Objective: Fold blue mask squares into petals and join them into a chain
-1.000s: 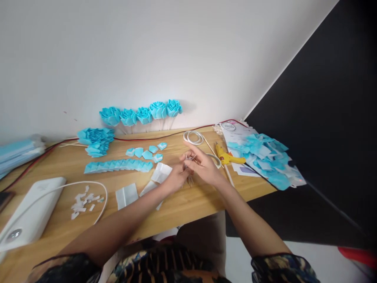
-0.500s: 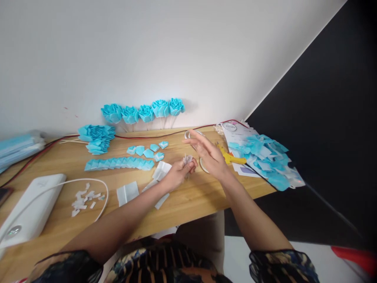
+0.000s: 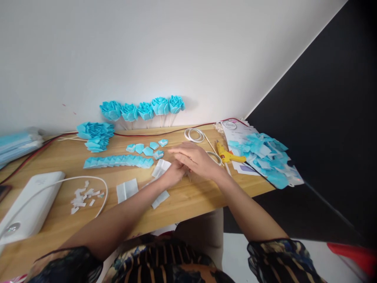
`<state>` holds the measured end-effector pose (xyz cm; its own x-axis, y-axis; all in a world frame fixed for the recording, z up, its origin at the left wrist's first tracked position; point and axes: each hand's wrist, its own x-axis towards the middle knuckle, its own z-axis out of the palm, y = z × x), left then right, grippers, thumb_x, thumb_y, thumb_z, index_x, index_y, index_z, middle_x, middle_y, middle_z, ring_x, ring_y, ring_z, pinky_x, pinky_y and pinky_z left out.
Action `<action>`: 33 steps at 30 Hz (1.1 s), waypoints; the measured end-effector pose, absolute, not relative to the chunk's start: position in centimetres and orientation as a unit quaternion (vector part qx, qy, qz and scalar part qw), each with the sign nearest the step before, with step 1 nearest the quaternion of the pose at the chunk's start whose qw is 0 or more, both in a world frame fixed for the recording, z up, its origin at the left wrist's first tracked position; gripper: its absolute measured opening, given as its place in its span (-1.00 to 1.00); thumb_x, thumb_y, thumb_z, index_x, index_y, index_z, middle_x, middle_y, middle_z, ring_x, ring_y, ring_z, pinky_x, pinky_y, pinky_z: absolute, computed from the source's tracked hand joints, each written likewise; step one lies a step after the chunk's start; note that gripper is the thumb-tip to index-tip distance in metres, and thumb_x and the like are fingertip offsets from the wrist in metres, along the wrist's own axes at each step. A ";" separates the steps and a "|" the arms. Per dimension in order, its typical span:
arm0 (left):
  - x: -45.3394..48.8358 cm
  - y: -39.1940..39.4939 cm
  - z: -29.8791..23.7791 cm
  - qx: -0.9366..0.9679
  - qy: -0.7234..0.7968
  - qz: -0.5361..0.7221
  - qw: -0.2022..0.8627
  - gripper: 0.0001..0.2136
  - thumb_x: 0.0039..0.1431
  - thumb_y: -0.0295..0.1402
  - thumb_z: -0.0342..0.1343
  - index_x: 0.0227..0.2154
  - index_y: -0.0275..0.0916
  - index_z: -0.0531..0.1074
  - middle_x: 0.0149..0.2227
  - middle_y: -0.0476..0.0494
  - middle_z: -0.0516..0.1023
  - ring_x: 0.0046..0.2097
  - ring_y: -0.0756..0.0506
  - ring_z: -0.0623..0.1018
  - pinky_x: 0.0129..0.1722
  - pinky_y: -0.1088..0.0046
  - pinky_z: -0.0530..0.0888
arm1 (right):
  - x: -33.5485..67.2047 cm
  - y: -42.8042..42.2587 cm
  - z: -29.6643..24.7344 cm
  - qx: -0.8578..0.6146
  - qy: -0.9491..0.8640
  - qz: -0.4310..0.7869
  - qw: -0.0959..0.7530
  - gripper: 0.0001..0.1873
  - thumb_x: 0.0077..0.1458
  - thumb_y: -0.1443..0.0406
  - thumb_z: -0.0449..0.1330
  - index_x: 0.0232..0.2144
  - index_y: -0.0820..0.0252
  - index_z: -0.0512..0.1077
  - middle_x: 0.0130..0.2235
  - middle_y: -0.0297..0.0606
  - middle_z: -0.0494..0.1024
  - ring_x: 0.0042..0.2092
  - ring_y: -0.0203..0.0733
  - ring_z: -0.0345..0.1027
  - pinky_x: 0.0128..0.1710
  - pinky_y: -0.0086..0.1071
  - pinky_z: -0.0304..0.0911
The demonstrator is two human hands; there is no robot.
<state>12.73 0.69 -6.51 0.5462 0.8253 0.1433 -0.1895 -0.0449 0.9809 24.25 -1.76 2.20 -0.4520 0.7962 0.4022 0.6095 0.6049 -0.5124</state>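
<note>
My left hand [image 3: 172, 175] is closed round a small pale bundle of thin strands, of which only a few ends [image 3: 188, 177] show below the fingers. My right hand [image 3: 194, 158] lies over the left hand with its fingers stretched out toward the left, hiding most of the bundle. Both hands are above the wooden table [image 3: 191, 204], near its front edge. A folded white paper piece [image 3: 161, 168] lies just left of my left hand. A yellow glue gun [image 3: 228, 156] lies to the right of my right hand.
Blue paper roses on sticks [image 3: 143, 110] lean on the wall. A row of folded blue petals [image 3: 118, 161] and loose petals [image 3: 147, 148] lie mid-table. White tape rings [image 3: 194, 135], a pile of blue squares [image 3: 262, 157], a white device [image 3: 29, 204] with cable and white scraps [image 3: 84, 196] surround them.
My right hand, raised and spread half a second ago, has come down over the left hand. The left hand has stayed closed on the bundle and shifted slightly toward me.
</note>
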 end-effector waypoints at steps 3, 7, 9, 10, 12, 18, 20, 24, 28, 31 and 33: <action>12.9 0.6 -6.3 0.561 0.244 0.391 0.688 -0.77 0.14 -0.31 0.15 -0.58 -0.27 0.35 -0.58 0.00 0.35 -0.45 -0.02 0.38 -0.42 0.47 0.33 | 24.3 -1.8 2.5 -0.435 -0.832 0.155 0.309 -0.63 0.29 0.23 0.00 0.10 0.11 0.36 0.06 -0.19 0.50 0.10 -0.11 0.33 0.10 -0.17 0.20; 13.0 0.9 -6.1 0.508 0.241 0.425 0.709 -0.69 0.18 -0.13 0.10 -0.53 -0.23 0.29 -0.59 0.08 0.22 -0.51 0.04 0.28 -0.43 0.50 0.33 | 25.3 -3.5 1.8 -0.514 -0.756 0.150 0.376 -0.49 0.29 0.22 -0.01 0.27 -0.01 0.11 0.17 -0.20 0.39 0.19 -0.12 0.24 0.16 -0.14 0.15; 12.9 1.0 -5.7 0.480 0.234 0.444 0.719 -0.69 0.20 -0.08 0.06 -0.48 -0.22 0.28 -0.59 0.10 0.17 -0.51 0.04 0.27 -0.42 0.50 0.33 | 25.8 -4.7 0.7 -0.560 -0.718 0.157 0.382 -0.44 0.28 0.21 0.00 0.30 0.01 0.02 0.15 -0.14 0.40 0.18 -0.09 0.26 0.14 -0.12 0.19; 12.9 1.0 -5.5 0.463 0.226 0.452 0.728 -0.70 0.21 -0.08 0.06 -0.46 -0.21 0.29 -0.58 0.10 0.16 -0.50 0.04 0.28 -0.40 0.50 0.34 | 25.9 -5.3 0.0 -0.580 -0.709 0.165 0.366 -0.39 0.27 0.20 0.03 0.31 0.04 -0.02 0.15 -0.11 0.40 0.17 -0.06 0.27 0.12 -0.10 0.21; 12.7 1.0 -4.9 0.424 0.201 0.466 0.750 -0.72 0.21 -0.11 0.08 -0.45 -0.22 0.31 -0.56 0.08 0.23 -0.46 0.03 0.34 -0.34 0.50 0.36 | 25.7 -6.1 -1.3 -0.597 -0.716 0.171 0.320 -0.25 0.20 0.17 0.12 0.32 0.11 -0.10 0.13 -0.04 0.40 0.14 0.01 0.29 0.09 -0.05 0.23; 12.5 0.4 -4.1 0.341 0.194 0.505 0.769 -0.80 0.20 -0.22 0.12 -0.41 -0.25 0.38 -0.33 -0.06 0.52 -0.22 -0.03 0.49 -0.09 0.43 0.38 | 23.7 -6.8 -2.6 -0.641 -0.714 0.054 0.276 -0.32 0.09 0.17 0.23 0.20 0.19 0.11 0.08 0.01 0.42 0.10 0.10 0.30 0.04 0.01 0.24; 12.4 0.4 -3.9 0.330 0.209 0.511 0.766 -0.80 0.21 -0.22 0.11 -0.42 -0.25 0.37 -0.29 -0.10 0.56 -0.16 -0.05 0.51 -0.06 0.41 0.38 | 23.3 -6.8 -2.5 -0.655 -0.707 0.040 0.265 -0.41 0.10 0.17 0.22 0.13 0.24 0.20 0.03 0.03 0.46 0.05 0.12 0.34 0.00 0.00 0.27; 12.3 0.3 -3.6 0.321 0.221 0.509 0.768 -0.80 0.23 -0.22 0.08 -0.42 -0.24 0.35 -0.22 -0.13 0.60 -0.14 -0.08 0.53 -0.11 0.37 0.42 | 22.9 -6.7 -2.6 -0.660 -0.704 0.053 0.259 -0.50 0.09 0.15 0.22 0.02 0.30 0.29 -0.07 0.03 0.51 -0.05 0.10 0.39 -0.08 -0.07 0.30; 12.4 0.2 -3.8 0.342 0.228 0.511 0.755 -0.80 0.26 -0.23 0.02 -0.41 -0.23 0.33 -0.27 -0.11 0.61 -0.11 -0.10 0.55 -0.06 0.34 0.42 | 22.4 -6.1 -2.9 -0.660 -0.712 0.077 0.227 -0.65 0.14 0.18 0.16 -0.09 0.30 0.35 -0.19 -0.03 0.54 -0.15 0.04 0.42 -0.18 -0.17 0.30; 12.5 0.1 -4.0 0.400 0.245 0.511 0.721 -0.78 0.27 -0.20 -0.01 -0.40 -0.22 0.33 -0.28 -0.09 0.61 -0.11 -0.10 0.54 -0.05 0.35 0.40 | 22.0 -5.6 -3.0 -0.679 -0.707 0.072 0.185 -0.80 0.20 0.25 0.06 -0.23 0.28 0.38 -0.29 -0.07 0.55 -0.23 -0.01 0.43 -0.26 -0.25 0.27; 12.4 -0.1 -4.0 0.445 0.258 0.494 0.701 -0.75 0.28 -0.16 -0.04 -0.38 -0.22 0.35 -0.24 -0.09 0.60 -0.13 -0.09 0.53 -0.12 0.39 0.41 | 22.0 -5.5 -2.9 -0.691 -0.701 0.068 0.162 -0.79 0.24 0.30 -0.02 -0.27 0.27 0.38 -0.31 -0.06 0.55 -0.26 -0.03 0.43 -0.29 -0.27 0.24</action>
<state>12.44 -0.12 -4.03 0.3785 0.9224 0.0773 -0.4629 0.1163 0.8788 22.04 -5.52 -2.86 0.0077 0.9911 0.1331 0.9470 0.0355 -0.3192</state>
